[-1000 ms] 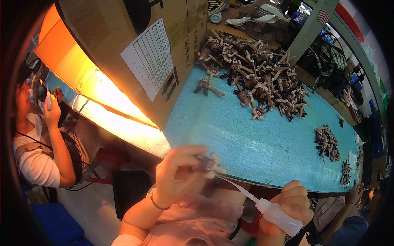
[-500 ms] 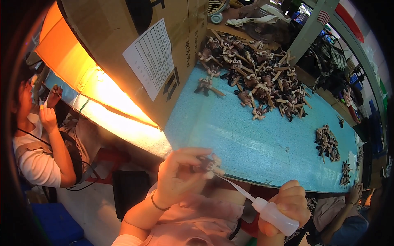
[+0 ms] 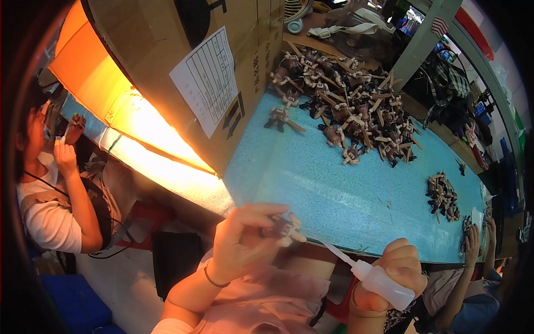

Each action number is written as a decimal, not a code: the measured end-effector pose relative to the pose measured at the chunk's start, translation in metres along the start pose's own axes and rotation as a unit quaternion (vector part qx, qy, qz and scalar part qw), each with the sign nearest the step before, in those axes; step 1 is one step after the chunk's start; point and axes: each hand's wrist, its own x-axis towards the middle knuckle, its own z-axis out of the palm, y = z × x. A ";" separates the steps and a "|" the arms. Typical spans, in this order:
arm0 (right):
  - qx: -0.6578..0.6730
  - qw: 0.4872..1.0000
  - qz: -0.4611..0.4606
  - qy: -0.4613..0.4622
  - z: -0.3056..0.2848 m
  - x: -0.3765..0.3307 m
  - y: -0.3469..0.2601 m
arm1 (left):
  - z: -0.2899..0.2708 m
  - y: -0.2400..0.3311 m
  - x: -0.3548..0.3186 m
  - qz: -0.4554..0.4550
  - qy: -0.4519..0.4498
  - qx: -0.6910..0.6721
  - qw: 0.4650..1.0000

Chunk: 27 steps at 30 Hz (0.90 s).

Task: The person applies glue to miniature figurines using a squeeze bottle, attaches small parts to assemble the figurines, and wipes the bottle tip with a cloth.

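My left hand (image 3: 236, 242) pinches a small brown and cream toy figure (image 3: 287, 228) over the near edge of the blue table (image 3: 345, 195). In my right hand (image 3: 397, 270) is a white squeeze bottle (image 3: 384, 285) with a long thin nozzle, my fingers wrapped round its body. The nozzle slants up to the left; its tip lies a little to the right of the figure, apart from it. My left fingers partly hide the figure.
A large heap of similar figures (image 3: 356, 111) covers the table's far side, with a smaller pile (image 3: 442, 197) at the right. A tall cardboard box (image 3: 245, 78) stands at the left beside a glowing lamp-lit panel (image 3: 136, 106). People sit at left (image 3: 53, 217) and right (image 3: 473, 295).
The bottle has moved right and its nozzle tip has drawn away from the figure. The figure has turned slightly in my left hand. At the right, a co-worker's hand has reached up to the small figures.
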 end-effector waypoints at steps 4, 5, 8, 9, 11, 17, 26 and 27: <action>-0.019 1.000 0.010 -0.006 0.002 -0.001 -0.001 | -0.001 0.000 0.000 0.002 0.006 0.021 1.000; -0.036 0.999 0.010 -0.020 0.002 0.000 -0.002 | -0.001 0.000 0.000 0.002 0.006 0.021 1.000; -0.025 1.000 0.012 -0.001 -0.004 -0.003 0.000 | 0.000 0.002 0.000 -0.016 0.017 0.020 1.000; -0.026 1.000 0.012 -0.001 -0.004 -0.002 0.000 | 0.000 0.003 0.001 -0.003 0.017 0.037 0.999; -0.032 0.999 -0.007 -0.012 -0.003 0.002 0.000 | 0.000 0.004 0.002 0.011 0.017 0.054 0.998; -0.020 0.999 -0.012 -0.023 0.000 0.001 0.001 | -0.001 0.004 0.004 0.038 0.026 0.110 0.993; -0.053 0.998 -0.025 -0.034 0.003 0.002 -0.003 | -0.005 0.005 0.002 0.024 -0.012 0.137 0.990; -0.053 0.998 -0.025 -0.034 0.002 0.001 -0.001 | -0.005 0.005 0.003 0.025 -0.011 0.142 0.989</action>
